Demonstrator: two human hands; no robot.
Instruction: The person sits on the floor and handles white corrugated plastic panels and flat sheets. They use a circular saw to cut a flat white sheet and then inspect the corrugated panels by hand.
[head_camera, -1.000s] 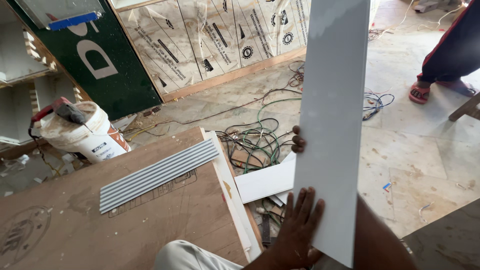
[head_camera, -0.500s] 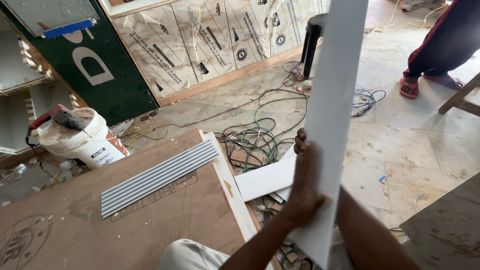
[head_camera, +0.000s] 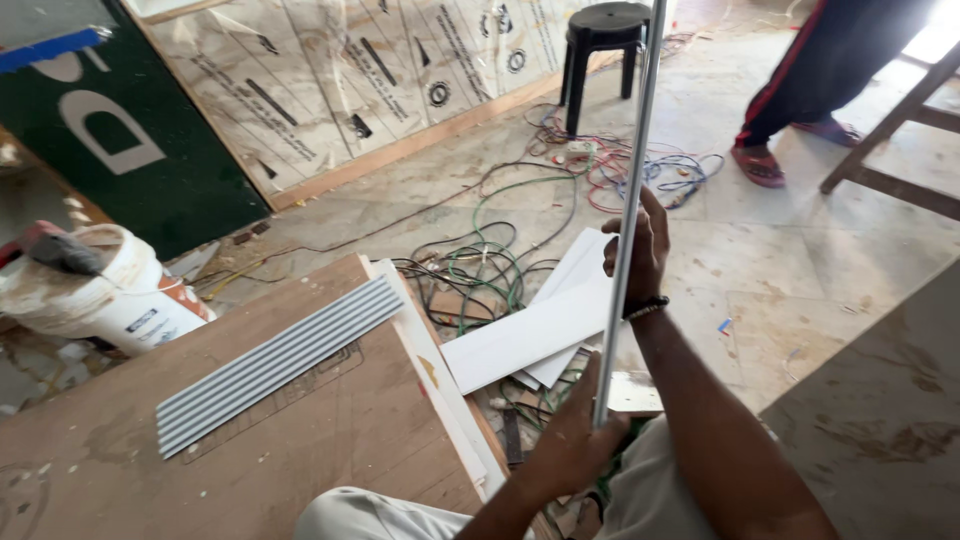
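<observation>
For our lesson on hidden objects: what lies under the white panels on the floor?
Under the white panels run tangled green and black cables, and a pale board shows at their lower edge. What lies under the panels' middle is hidden, and the person's arms cover the near part.

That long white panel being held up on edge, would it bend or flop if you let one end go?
The white panel looks thin edge-on yet stays straight along its length, so it is probably fairly stiff. The left hand and right hand grip it at two heights, which hints it may sway or tip. Its smooth face could be slippery.
</observation>
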